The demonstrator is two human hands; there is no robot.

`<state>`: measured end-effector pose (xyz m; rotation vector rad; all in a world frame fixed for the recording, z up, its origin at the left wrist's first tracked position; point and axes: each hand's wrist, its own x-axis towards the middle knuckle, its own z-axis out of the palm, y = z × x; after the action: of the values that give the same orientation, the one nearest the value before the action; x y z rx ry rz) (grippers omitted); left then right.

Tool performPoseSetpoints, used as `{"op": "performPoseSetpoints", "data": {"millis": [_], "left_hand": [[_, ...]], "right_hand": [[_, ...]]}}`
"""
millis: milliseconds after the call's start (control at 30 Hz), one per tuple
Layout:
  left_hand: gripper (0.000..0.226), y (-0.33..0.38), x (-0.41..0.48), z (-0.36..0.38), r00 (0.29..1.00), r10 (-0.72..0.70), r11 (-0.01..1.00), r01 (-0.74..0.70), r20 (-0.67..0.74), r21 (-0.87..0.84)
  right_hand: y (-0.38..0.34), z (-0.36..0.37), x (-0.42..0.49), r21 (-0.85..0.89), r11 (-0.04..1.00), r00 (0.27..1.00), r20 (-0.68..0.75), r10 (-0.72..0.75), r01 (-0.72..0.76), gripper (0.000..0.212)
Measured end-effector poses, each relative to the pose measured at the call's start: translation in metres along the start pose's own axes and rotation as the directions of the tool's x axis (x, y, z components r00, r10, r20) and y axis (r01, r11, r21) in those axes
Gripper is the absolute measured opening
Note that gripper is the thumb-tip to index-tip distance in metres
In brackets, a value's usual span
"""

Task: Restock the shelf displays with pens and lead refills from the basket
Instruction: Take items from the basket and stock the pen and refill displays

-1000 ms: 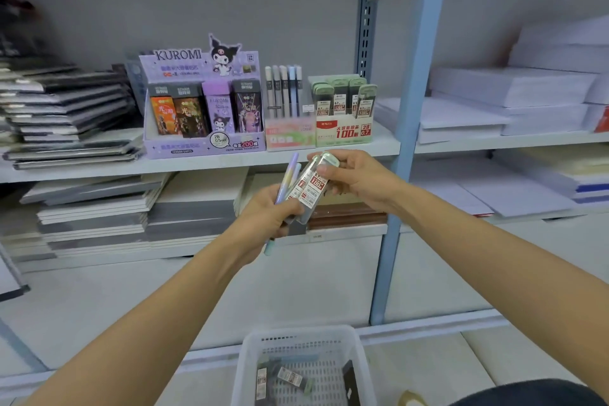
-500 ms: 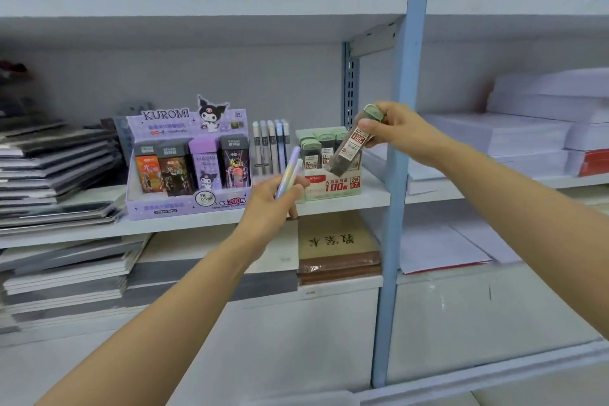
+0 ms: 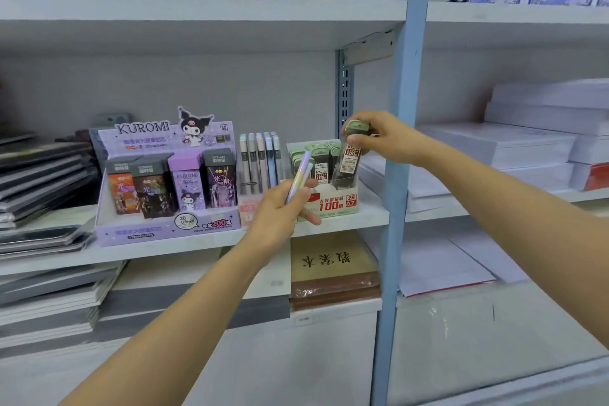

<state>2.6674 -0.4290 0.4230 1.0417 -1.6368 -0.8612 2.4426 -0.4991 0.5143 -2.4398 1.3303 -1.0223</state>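
My right hand [image 3: 384, 138] pinches a clear green-capped lead refill case [image 3: 350, 155] by its cap, its lower end in the right side of the green-and-white refill display box [image 3: 333, 204]. My left hand [image 3: 280, 211] grips pastel lilac pens [image 3: 300, 175] just near the box.

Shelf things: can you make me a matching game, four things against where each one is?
1. pens
2. refill case
3. Kuromi box
4. brown book

a. on the lower shelf
b. in the right hand
c. in the left hand
d. on the middle shelf

Pairs: 1-c, 2-b, 3-d, 4-a.
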Motion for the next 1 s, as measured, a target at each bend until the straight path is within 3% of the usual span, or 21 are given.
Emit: {"op": "performPoseSetpoints", "data": {"millis": [300,500,867,933,1000], "left_hand": [[0.033,0.004,0.001,-0.001,0.999,0.012,0.999,-0.01,0.038,-0.051],[0.032,0.003,0.001,-0.005,0.998,-0.033,0.99,0.038,0.045,-0.134],[0.025,0.003,-0.001,-0.012,0.993,0.039,0.957,-0.005,0.113,-0.289],[0.025,0.003,-0.003,-0.013,0.99,0.051,0.959,-0.011,0.134,-0.283],[0.024,0.003,-0.005,-0.014,0.987,0.053,0.962,-0.01,0.151,-0.273]], "right_hand": [[-0.003,0.004,0.007,-0.029,0.999,0.983,0.181,0.024,-0.019,0.01],[0.008,0.024,0.003,0.027,0.998,0.998,-0.045,0.051,-0.05,0.026],[0.004,0.042,-0.008,-0.176,0.984,0.964,-0.264,-0.012,-0.036,0.037],[-0.013,0.041,-0.014,-0.056,0.998,0.956,-0.293,-0.034,0.018,0.033],[-0.033,0.043,-0.021,0.179,0.982,0.985,-0.166,-0.035,0.065,0.031]]}}
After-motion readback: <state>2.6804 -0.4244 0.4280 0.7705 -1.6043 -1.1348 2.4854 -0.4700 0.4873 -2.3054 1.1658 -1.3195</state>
